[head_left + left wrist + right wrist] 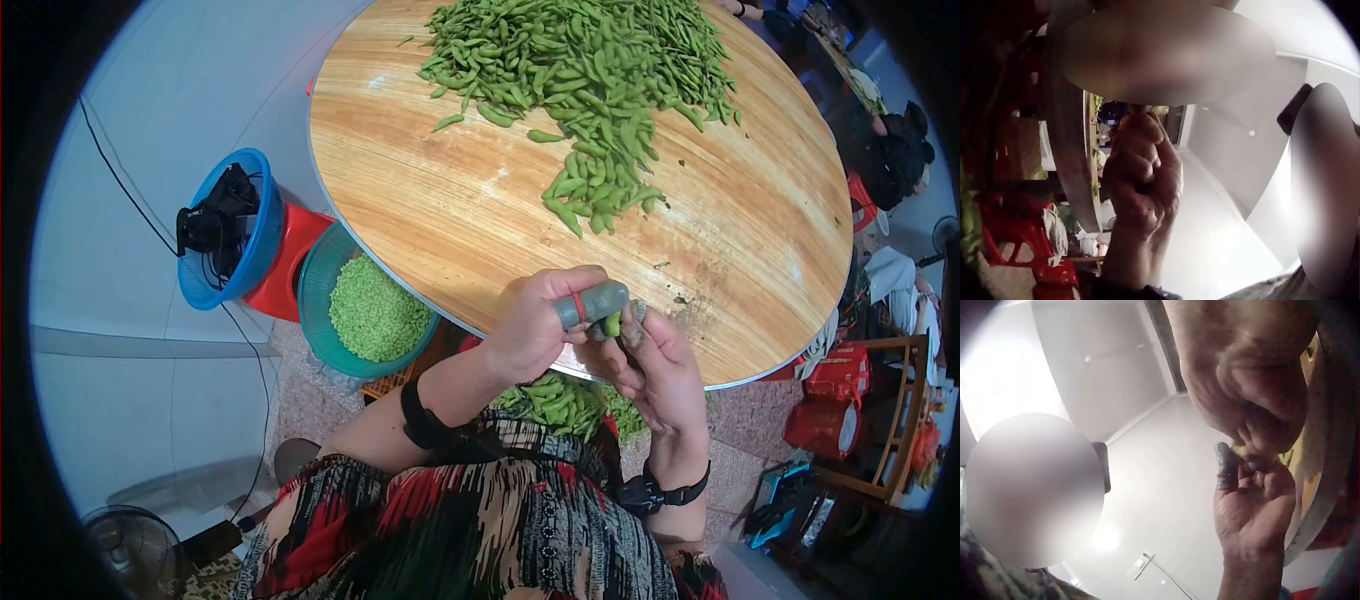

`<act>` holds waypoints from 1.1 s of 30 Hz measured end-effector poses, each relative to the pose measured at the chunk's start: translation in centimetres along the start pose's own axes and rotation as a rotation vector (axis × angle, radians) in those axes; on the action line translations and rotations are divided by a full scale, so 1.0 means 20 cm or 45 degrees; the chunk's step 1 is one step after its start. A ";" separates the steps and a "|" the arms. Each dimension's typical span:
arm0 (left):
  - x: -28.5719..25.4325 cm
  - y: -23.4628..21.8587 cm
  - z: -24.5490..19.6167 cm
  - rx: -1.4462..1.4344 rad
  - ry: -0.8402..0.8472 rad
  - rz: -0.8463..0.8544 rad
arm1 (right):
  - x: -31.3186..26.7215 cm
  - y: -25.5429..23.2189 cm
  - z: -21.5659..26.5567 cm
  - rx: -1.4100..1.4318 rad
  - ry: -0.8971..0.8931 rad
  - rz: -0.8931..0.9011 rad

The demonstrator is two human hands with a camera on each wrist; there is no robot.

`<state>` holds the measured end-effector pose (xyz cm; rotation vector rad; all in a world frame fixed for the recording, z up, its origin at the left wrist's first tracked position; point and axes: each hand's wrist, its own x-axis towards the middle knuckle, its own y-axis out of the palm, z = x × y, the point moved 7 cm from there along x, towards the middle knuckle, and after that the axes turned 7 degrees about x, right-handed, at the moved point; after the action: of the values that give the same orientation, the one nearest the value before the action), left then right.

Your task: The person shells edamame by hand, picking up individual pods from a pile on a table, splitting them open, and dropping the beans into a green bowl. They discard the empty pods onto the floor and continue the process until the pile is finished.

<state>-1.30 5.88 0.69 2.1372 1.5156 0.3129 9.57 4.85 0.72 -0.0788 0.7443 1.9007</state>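
Note:
A green pod [613, 324] is held between the two hands over the table's near edge. My left hand [530, 330], its thumb in a grey cover with a red band [592, 304], grips one side of the pod; curled fingers of my right hand [662, 372] pinch the other. In the right wrist view, my left hand [1250, 515] meets my right hand [1254, 381] at a sliver of green. The left wrist view shows my right hand [1144, 178] curled; a blur hides the area above. A pile of green pods [590, 60] covers the table's far part.
Left of the round wooden table [400, 180] are a teal basket [312, 300] of shelled beans [375, 310] and a blue basin [205, 292] on a red stool [290, 260]. More pods [560, 402] lie below the table edge. A wooden chair [900, 420] stands at right.

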 end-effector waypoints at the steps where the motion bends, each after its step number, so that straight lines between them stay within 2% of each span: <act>1: 0.00 0.01 0.00 -0.134 -0.004 0.045 | 0.00 0.01 0.00 0.053 0.014 0.024; 3: 0.01 0.02 0.00 -0.266 -0.009 0.091 | 0.01 0.02 0.00 0.108 0.028 0.047; 5: 0.01 -0.01 0.01 0.420 0.029 -0.133 | 0.04 0.01 0.02 -0.230 -0.176 -0.036; 6: 0.02 -0.02 0.02 0.420 0.030 -0.134 | 0.06 -0.01 0.00 -0.231 -0.175 -0.036; 8: 0.02 -0.04 -0.04 0.759 0.332 -0.273 | 0.07 -0.03 0.04 -0.710 -0.519 -0.102; 9: 0.02 -0.04 -0.05 0.758 0.333 -0.272 | 0.07 -0.01 0.06 -0.712 -0.519 -0.103; 11: 0.00 -0.06 -0.05 0.602 0.280 -0.351 | 0.10 -0.01 0.02 -0.277 -0.144 -0.095; 12: 0.00 -0.07 -0.05 0.600 0.281 -0.353 | 0.11 -0.01 0.03 -0.279 -0.143 -0.094; 14: -0.01 -0.10 -0.06 0.566 0.333 -0.380 | 0.13 0.01 0.01 0.064 0.010 -0.003; 16: -0.02 -0.14 -0.07 0.481 0.282 -0.389 | 0.17 0.00 0.00 -0.034 -0.005 -0.042; 18: -0.04 -0.17 -0.07 0.400 0.230 -0.395 | 0.23 0.03 0.11 -0.825 -0.357 -0.043; 19: -0.05 -0.21 -0.07 0.300 0.223 -0.483 | 0.23 0.09 0.24 -1.214 -0.541 -0.225; 20: -0.06 -0.24 -0.07 0.198 0.215 -0.569 | 0.30 0.12 0.27 -1.213 -0.540 -0.226; 22: -0.06 -0.30 -0.07 0.170 0.291 -0.539 | 0.32 0.29 0.39 -1.534 -1.259 -0.092; 23: -0.07 -0.31 -0.08 0.150 0.280 -0.446 | 0.36 0.30 0.40 -1.535 -1.263 -0.097; 24: -0.07 -0.30 -0.09 0.128 0.269 -0.355 | 0.43 0.31 0.36 -1.788 -1.096 -0.043; 25: -0.08 -0.30 -0.09 0.128 0.271 -0.354 | 0.48 0.31 0.31 -2.032 -0.912 0.013; 27: -0.11 -0.30 -0.11 0.548 0.215 -0.471 | 0.44 0.29 0.32 -2.068 -0.837 0.022; 28: -0.12 -0.30 -0.11 0.538 0.215 -0.473 | 0.41 0.26 0.31 -2.104 -0.758 0.034; 29: -0.13 -0.26 -0.14 0.772 0.337 -0.448 | 0.38 0.22 0.29 -2.114 -0.749 0.040; 30: -0.13 -0.21 -0.17 1.008 0.459 -0.419 | 0.31 0.18 0.32 -1.958 -0.921 -0.031; 31: -0.13 -0.19 -0.17 1.001 0.459 -0.417 | 0.24 0.16 0.34 -1.791 -1.086 -0.104; 32: -0.13 -0.15 -0.16 1.157 0.405 -0.368 | 0.18 0.15 0.33 -1.796 -1.083 -0.107; 33: -0.12 -0.11 -0.14 1.312 0.349 -0.314 | 0.12 0.12 0.33 -1.482 -0.950 -0.122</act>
<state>-5.27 4.95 2.07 2.6385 2.4317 -0.3763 8.22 9.75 6.26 -0.1108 -0.8795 1.8305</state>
